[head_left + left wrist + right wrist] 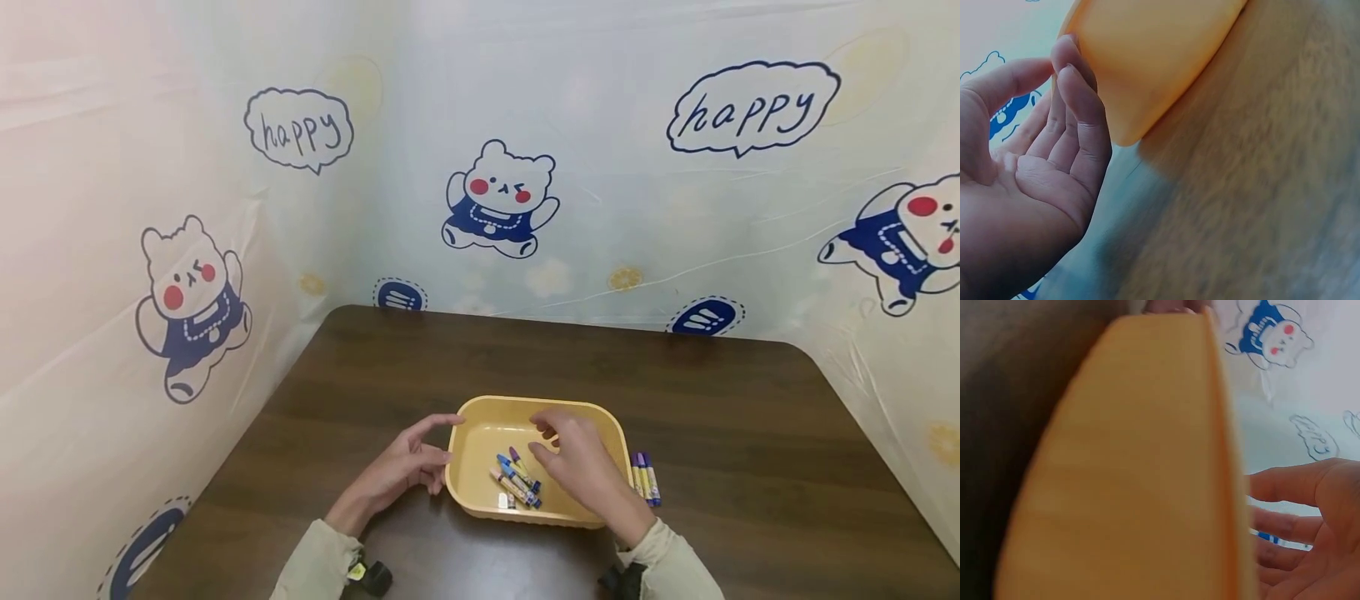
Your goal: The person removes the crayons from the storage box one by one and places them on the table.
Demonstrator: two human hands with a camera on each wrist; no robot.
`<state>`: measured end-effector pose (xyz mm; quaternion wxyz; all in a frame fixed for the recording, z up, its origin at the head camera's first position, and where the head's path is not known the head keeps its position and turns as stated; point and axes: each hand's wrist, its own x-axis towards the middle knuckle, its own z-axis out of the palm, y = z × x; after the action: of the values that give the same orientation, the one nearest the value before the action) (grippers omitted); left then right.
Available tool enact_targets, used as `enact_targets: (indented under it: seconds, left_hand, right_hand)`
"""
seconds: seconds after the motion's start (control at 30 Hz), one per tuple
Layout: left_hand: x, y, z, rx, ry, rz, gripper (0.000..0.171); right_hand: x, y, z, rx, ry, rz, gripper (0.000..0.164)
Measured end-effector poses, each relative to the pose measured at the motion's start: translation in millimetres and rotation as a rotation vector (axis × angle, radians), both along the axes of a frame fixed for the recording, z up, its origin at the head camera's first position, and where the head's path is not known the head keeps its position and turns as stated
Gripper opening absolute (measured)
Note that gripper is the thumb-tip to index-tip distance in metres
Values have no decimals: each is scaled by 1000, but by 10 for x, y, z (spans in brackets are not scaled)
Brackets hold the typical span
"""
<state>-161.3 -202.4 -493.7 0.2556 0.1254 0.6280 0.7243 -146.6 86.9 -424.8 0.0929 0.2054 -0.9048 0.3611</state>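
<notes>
Crayons (516, 477) loosely heaped on the floor of the yellow tray (476, 450), towards its near side; mostly slanted, coloured tips to the far left, blue ends to the near right; tray lengthwise from left to right on the worktop (390, 350); just beside its right end, a row (652, 482) of more, purple tips pointing away; left hand (407, 467) at the tray's left rim, fingertips touching, grip loosely spread; right hand (581, 460) above the tray's right half, grip wide, nothing visibly held; crayons in the head view only; from the left wrist, palm and gently bent fingers; from the right wrist, a broad outer wall of the tray, blurred.
</notes>
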Motion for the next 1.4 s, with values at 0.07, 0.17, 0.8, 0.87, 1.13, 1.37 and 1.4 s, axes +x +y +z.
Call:
enact_targets:
  seconds: [0.07,0.17,0.8,0.87,1.13,1.37,1.4]
  left_hand:
    - [-11,1,-1,3,3,4,57]
    - [-21,5,-10,4,6,2,57]
    - [-24,-7,-20,21,4,7,57]
    - [-22,3,-29,21,5,12,57]
    - [-7,15,-35,13,22,15,56]
    - [-11,7,-31,5,33,18,55]
    - [-11,11,-35,7,31,17,55]
  right_hand:
    - [-10,-41,-47,19,-20,20,29]
    - [-18,-80,-119,54,-47,47,28]
    - [18,-155,-325,122,-269,146,18]
    - [28,-139,-320,126,-278,141,17]
    - [44,-125,-306,135,-285,134,14]
    - [27,-111,-285,146,-252,119,12]
    - [24,-101,-287,147,-240,108,11]
